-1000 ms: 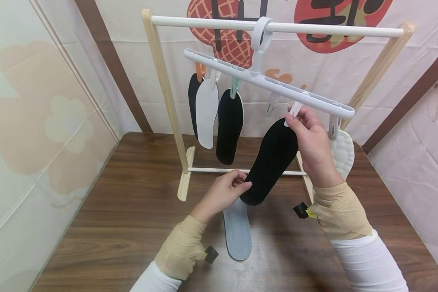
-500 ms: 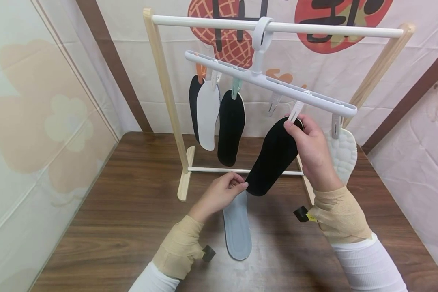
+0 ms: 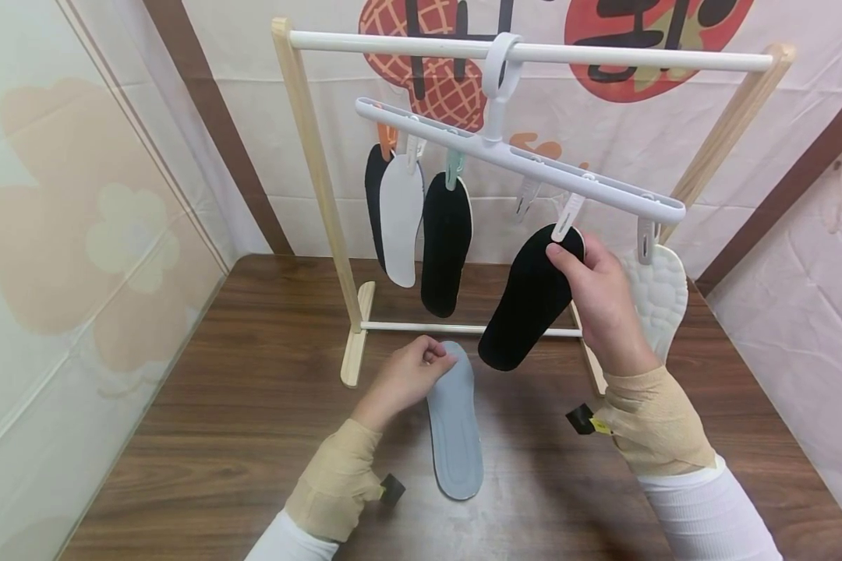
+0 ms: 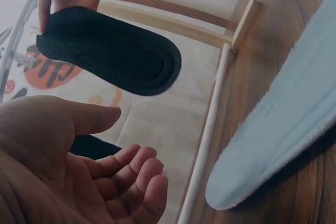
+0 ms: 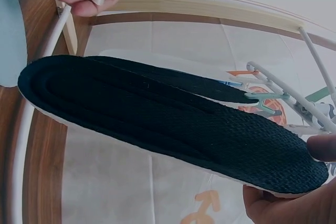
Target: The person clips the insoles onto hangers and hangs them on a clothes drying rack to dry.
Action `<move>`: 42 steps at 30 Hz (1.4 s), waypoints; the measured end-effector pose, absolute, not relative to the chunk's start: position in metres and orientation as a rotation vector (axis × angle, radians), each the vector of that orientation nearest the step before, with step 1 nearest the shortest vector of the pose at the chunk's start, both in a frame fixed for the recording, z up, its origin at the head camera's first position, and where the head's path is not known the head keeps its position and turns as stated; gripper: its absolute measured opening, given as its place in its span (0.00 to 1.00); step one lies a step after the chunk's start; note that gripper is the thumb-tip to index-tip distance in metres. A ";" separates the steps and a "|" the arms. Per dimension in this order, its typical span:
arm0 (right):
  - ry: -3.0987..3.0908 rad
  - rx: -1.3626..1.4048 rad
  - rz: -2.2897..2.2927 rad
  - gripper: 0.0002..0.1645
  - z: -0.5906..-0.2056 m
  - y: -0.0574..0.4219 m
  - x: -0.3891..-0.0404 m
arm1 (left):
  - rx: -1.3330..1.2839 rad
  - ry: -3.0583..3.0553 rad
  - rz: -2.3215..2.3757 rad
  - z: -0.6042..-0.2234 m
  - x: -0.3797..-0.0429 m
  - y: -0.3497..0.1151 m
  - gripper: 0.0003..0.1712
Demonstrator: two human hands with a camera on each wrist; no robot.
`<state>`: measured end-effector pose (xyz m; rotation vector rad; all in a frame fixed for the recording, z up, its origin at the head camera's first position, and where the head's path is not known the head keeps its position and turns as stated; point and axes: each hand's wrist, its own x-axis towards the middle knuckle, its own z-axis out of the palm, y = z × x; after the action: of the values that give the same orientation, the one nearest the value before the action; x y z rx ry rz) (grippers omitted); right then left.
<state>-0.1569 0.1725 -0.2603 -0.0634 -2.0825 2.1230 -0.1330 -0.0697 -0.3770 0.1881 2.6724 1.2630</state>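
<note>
My right hand [image 3: 599, 300] pinches the upper end of a black insole [image 3: 526, 304] between thumb and fingers. Over that same end lies a white clip [image 3: 568, 218] of the hanger [image 3: 491, 146]. The insole slants down to the left, its textured face showing in the right wrist view. My left hand [image 3: 403, 382] is held lower, fingers loosely curled with nothing between them; in the left wrist view a gap separates its thumb from its fingers. Just right of it, a grey insole [image 3: 456, 436] lies on the table, overlapped by the fingertips in the head view.
The tilted hanger hooks over a white rail [image 3: 638, 56] of a wooden stand [image 3: 316, 171]. From other clips hang a black insole [image 3: 447, 249], a white insole [image 3: 401, 226], a dark insole [image 3: 373, 202] and a bumpy white insole [image 3: 659, 300]. One pale clip [image 3: 526, 199] hangs bare.
My left hand has let go of the black insole's lower end and moved down-left. My right hand has shifted from the clip to the insole's upper edge, and the lower end has risen slightly.
</note>
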 end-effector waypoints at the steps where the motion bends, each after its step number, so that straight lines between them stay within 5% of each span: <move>1: -2.094 -0.072 2.113 0.05 -0.261 0.173 -0.157 | 0.179 2.678 1.251 -0.378 -0.133 -0.071 0.15; 16: -2.152 -0.079 2.123 0.19 -0.274 0.178 -0.153 | 0.055 2.673 1.088 -0.394 -0.134 -0.080 0.27; 27: -2.231 -0.151 2.042 0.14 -0.285 0.180 -0.151 | 0.028 2.696 1.036 -0.402 -0.135 -0.082 0.27; 42: -2.351 -0.196 2.004 0.28 -0.300 0.181 -0.146 | 0.094 2.743 0.840 -0.414 -0.136 -0.086 0.22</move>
<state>-0.1463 0.1814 -0.3001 -0.1962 -2.3511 2.0039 -0.1358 -0.0861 -0.4140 0.0940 2.7432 0.8400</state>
